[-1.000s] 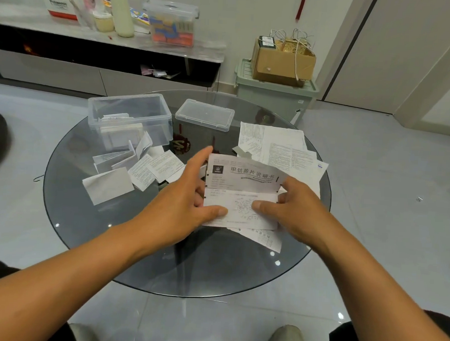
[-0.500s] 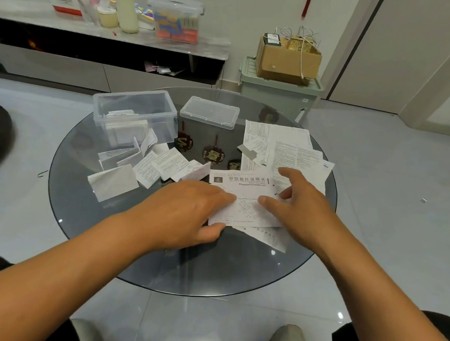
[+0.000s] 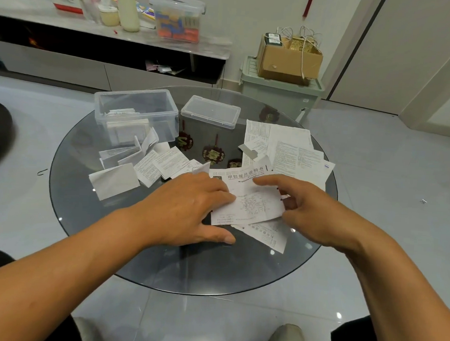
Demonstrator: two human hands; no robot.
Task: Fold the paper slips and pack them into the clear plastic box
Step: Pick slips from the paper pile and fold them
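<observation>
A: The paper slip [image 3: 248, 197] lies flat on the round glass table [image 3: 161, 266], near its front edge, between both hands. Why pinned like that?

B: In the head view, the left hand [image 3: 188, 210] lies spread on the slip's left edge, fingers straight and pressing down, I'd judge to stop thin paper from sliding on smooth glass. The right hand [image 3: 310, 211] reaches a forefinger over the top while its other fingers curl at the right edge; whether they pinch the sheet I cannot tell.

A: And the rest?

B: Another printed slip [image 3: 265, 235] peeks out underneath. Unfolded sheets [image 3: 290, 145], large and creased, wait at the right, probably the supply. Folded slips [image 3: 146, 163], small rectangles with sharp creases, sit loose at the left, just beside the clear plastic box [image 3: 135, 113], which is lidless and already holds a stack. Its lid [image 3: 210, 112] rests apart, to the box's right.

A: So folding is under way?

B: I'd say so; packing looks partly done.
</observation>
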